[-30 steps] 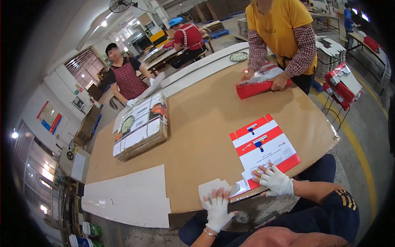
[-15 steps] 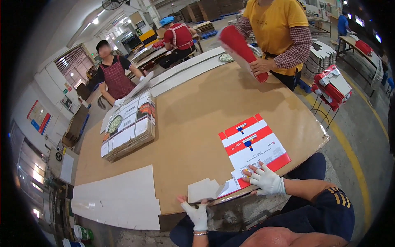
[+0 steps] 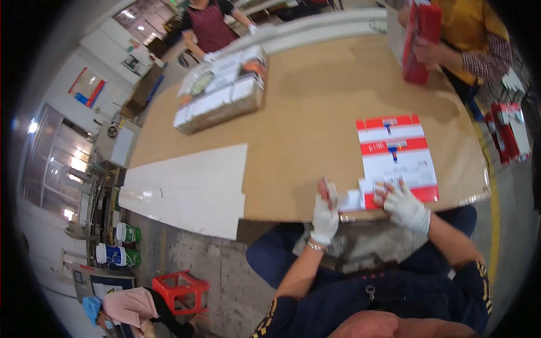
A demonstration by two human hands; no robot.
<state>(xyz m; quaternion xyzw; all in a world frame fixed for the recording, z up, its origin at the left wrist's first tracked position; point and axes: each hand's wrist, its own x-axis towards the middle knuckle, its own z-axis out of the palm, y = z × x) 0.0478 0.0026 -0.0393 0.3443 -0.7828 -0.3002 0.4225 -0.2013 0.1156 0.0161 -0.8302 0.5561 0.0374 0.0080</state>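
A flat red-and-white printed carton (image 3: 397,163) lies at the table's near right edge. My right hand (image 3: 407,209), in a white fingerless glove, rests on its near red band with fingers spread. My left hand (image 3: 325,217), gloved alike, is turned on edge beside the carton's near left flap (image 3: 352,200). Its fingers look stretched and slightly blurred; whether they touch the flap is hard to tell.
A brown-topped table (image 3: 315,107) carries a tied carton stack (image 3: 225,90) and a white board (image 3: 186,191). Across it stand a person in an apron (image 3: 211,25) and one holding red cartons (image 3: 420,48). A red stool (image 3: 180,290) and buckets (image 3: 115,253) stand lower left.
The view has swung down and left. My left hand has turned on edge, and the grey flap near it no longer lies spread out. The person in yellow now holds the red cartons upright.
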